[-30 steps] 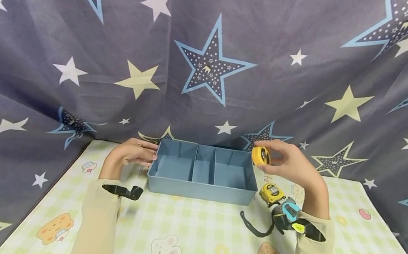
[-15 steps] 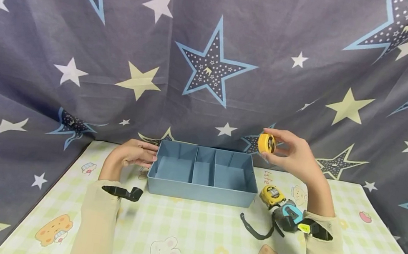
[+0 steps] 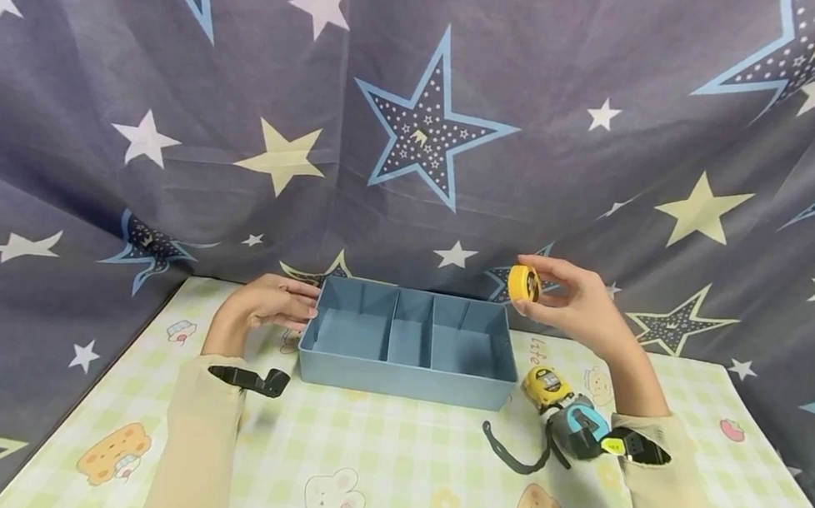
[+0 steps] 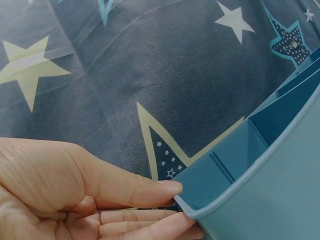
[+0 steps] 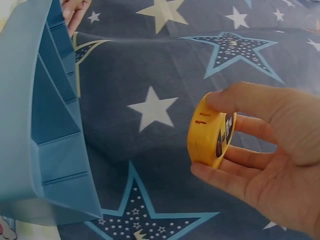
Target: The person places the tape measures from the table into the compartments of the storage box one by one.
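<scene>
A blue-grey divided plastic box [image 3: 404, 381] stands on the table, its three compartments showing bare bottoms. My left hand [image 3: 269, 304] touches the box's left end, fingers and thumb fairly straight; in the left wrist view the thumb [image 4: 160, 191] lies at the rim. Above and just behind the box's right end, my right hand [image 3: 582, 307] pinches a small round yellow tape measure [image 3: 524, 284] between thumb and fingertips. In the right wrist view this tape measure [image 5: 207, 132] is seen edge-on, its dark label facing the palm.
Right of the box lie a yellow tape measure [image 3: 546, 383] and a black-and-blue tape measure [image 3: 579, 424] with a black wrist strap [image 3: 505, 458]. The table has a green checked cloth [image 3: 383, 469]. A star-patterned curtain [image 3: 246, 76] hangs behind.
My right hand has lifted the yellow tape measure from beside the box's right rim to above it, then shifted slightly left. The left hand and box stay put.
</scene>
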Demonstrator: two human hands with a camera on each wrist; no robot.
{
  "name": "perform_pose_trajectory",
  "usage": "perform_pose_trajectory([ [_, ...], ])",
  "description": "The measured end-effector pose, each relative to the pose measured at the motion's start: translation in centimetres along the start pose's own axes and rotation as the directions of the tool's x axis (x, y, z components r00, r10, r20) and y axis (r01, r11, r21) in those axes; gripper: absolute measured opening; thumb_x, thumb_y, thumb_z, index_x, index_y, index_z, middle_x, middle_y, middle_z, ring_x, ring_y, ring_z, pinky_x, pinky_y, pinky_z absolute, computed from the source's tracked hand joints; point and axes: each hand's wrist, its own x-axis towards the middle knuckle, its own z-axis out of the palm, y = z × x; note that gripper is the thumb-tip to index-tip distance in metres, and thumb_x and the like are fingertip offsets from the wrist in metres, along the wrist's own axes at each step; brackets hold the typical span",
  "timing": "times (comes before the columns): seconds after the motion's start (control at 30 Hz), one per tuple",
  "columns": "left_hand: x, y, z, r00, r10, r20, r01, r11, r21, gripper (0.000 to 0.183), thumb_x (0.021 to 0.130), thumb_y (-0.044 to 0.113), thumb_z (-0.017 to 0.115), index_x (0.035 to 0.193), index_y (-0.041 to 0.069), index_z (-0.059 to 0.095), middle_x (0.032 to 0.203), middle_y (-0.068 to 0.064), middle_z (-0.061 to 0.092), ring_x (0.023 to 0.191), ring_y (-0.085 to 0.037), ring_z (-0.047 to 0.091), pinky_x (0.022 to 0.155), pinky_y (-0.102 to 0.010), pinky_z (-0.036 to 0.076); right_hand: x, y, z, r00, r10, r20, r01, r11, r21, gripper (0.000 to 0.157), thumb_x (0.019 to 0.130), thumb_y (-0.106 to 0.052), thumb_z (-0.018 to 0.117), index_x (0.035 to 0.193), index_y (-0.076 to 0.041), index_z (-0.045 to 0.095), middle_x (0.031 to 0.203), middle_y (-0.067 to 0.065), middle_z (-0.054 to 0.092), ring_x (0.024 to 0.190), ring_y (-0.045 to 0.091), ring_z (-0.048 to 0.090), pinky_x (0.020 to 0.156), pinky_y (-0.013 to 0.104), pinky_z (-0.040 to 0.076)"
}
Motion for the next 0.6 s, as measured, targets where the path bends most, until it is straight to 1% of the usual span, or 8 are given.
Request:
perform_pose_trajectory([
  [0.13,-0.1,0.1,0.0,1.000,0.002,0.008,-0.002,1.000,0.004,0.063,0.092,-0.002,0.066,0.151,-0.008,0.042,0.147,-0.032,0.050,0.106,-0.021,0.073,0.089,-0.032,0.064,0.3,0.3,0.4,1.000,0.001,0.019,-0.001,1.000,-0.003,0.060,0.089,-0.006,0.078,0.145,-0.004,0.056,0.140,0.016,0.061,0.114,0.028,0.066,0.083,0.018,0.062],
  [0.37,-0.1,0.2,0.1,1.000,-0.001,0.014,0.001,1.000,-0.014,0.064,0.092,-0.003,0.067,0.151,-0.008,0.042,0.146,-0.030,0.052,0.104,-0.019,0.074,0.088,-0.031,0.064,1.0,0.8,0.9,0.998,0.012,0.067,-0.011,1.000,-0.024,0.060,0.087,-0.008,0.080,0.143,-0.004,0.059,0.140,0.014,0.063,0.121,0.033,0.061,0.087,0.027,0.063],
  [0.47,0.0,0.2,0.1,1.000,0.001,0.021,-0.001,1.000,-0.016,0.065,0.093,-0.003,0.066,0.151,-0.009,0.040,0.146,-0.031,0.051,0.103,-0.018,0.074,0.089,-0.031,0.064,1.2,0.8,0.9,0.995,0.020,0.097,-0.017,0.999,-0.031,0.058,0.087,-0.008,0.081,0.141,-0.006,0.061,0.138,0.013,0.063,0.120,0.032,0.061,0.085,0.026,0.063],
  [0.5,0.0,0.2,0.1,1.000,0.001,0.021,0.000,1.000,-0.017,0.065,0.093,-0.003,0.066,0.151,-0.009,0.041,0.146,-0.031,0.051,0.103,-0.019,0.074,0.089,-0.031,0.064,1.2,0.8,0.9,0.994,0.023,0.109,-0.020,0.999,-0.032,0.058,0.087,-0.008,0.081,0.141,-0.006,0.061,0.138,0.013,0.064,0.119,0.032,0.062,0.085,0.024,0.063],
  [0.6,0.0,0.1,0.0,1.000,-0.002,0.016,0.002,1.000,-0.008,0.064,0.093,-0.003,0.066,0.151,-0.008,0.041,0.147,-0.032,0.050,0.108,-0.023,0.073,0.089,-0.031,0.064,1.3,0.9,1.0,0.989,0.027,0.145,-0.023,0.999,-0.033,0.058,0.086,-0.006,0.081,0.140,-0.005,0.061,0.139,0.014,0.063,0.117,0.031,0.062,0.084,0.023,0.063],
])
